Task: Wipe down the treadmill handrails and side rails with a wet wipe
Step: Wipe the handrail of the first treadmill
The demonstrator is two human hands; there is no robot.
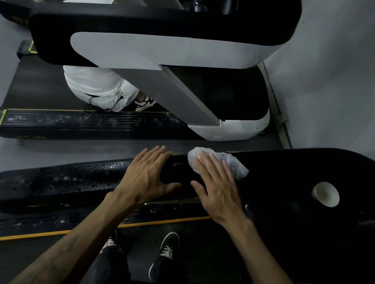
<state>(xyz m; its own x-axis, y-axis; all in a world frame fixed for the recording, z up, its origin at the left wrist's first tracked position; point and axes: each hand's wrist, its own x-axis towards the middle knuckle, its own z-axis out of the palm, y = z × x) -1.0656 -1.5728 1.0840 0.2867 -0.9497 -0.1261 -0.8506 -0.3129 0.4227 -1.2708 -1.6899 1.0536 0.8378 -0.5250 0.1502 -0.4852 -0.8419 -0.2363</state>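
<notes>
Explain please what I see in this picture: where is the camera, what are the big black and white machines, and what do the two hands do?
The camera sits on a person's head and looks down, so you see that person's own arms and shoes. The machines are treadmills in a row. The long black bar under the hands is a handrail of the nearest treadmill. The right hand presses a white wet wipe flat onto the handrail with straight fingers. The left hand rests open on the handrail beside it, with nothing in it. A white paper cup stands in a holder further right. Another person in white crouches on the next treadmill.
</notes>
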